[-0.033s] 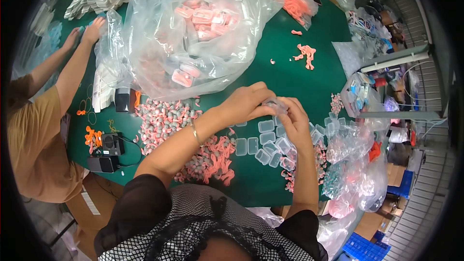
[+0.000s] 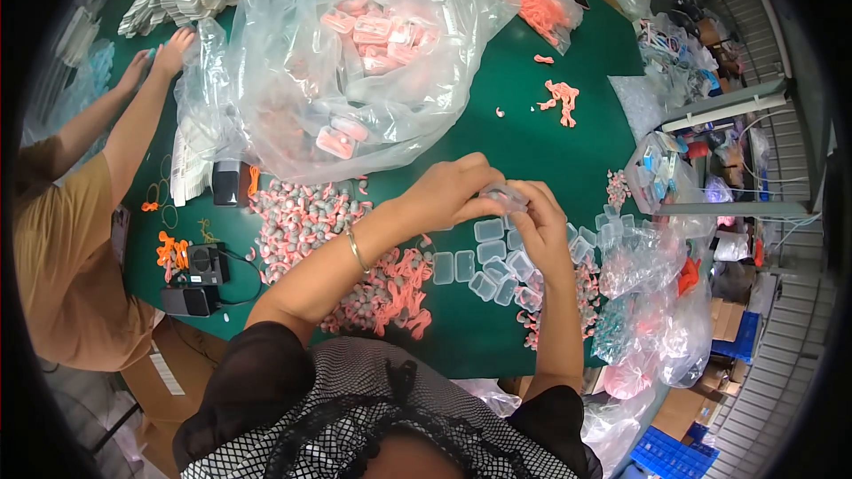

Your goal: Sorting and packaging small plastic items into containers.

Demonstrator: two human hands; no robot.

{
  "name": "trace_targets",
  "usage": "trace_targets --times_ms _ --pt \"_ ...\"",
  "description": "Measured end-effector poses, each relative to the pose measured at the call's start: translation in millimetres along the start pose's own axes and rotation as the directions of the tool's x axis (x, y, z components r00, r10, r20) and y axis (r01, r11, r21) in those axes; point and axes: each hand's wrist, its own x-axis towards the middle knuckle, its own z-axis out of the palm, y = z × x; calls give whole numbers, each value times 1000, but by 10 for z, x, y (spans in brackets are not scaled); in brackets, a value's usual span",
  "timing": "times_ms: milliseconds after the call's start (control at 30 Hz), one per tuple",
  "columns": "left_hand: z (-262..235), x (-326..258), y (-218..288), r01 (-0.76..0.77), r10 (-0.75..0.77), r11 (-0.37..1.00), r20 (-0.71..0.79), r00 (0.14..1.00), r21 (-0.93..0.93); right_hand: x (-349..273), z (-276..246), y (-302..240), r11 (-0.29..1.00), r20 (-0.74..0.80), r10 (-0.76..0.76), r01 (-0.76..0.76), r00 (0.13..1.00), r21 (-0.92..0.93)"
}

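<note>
Fingers (image 2: 479, 207) of left hand (image 2: 444, 192), right hand (image 2: 543, 223) pinch clear case (image 2: 507, 197).

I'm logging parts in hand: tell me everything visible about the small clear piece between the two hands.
The small clear piece looks like glossy, colourless plastic, similar to the clear boxes nearby. The left hand and right hand grip it from either side with their fingers, above the green table, just beyond those boxes. Fingers cover part of it, so its full outline, and whether it is open, shut or filled, cannot be told.
</note>
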Motion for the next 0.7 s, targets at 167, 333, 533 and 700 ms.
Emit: trace_targets --times_ms 167,333,533,700 --pt "-111 -102 461 -89 90 995 -26 996 47 -236 87 -375 996 -94 -61 55 994 -63" --pt "-171 -280 729 -104 107 994 -73 992 43 -370 197 -731 957 -104 -206 179 973 -227" --pt "-276 -316 1040 -164 167 986 -125 978 31 -507 321 -855 968 -186 -236 213 954 -134" --pt "-313 -409 1284 -80 26 977 -264 964 -197 -565 462 -913 955 -333 -295 292 896 -59"
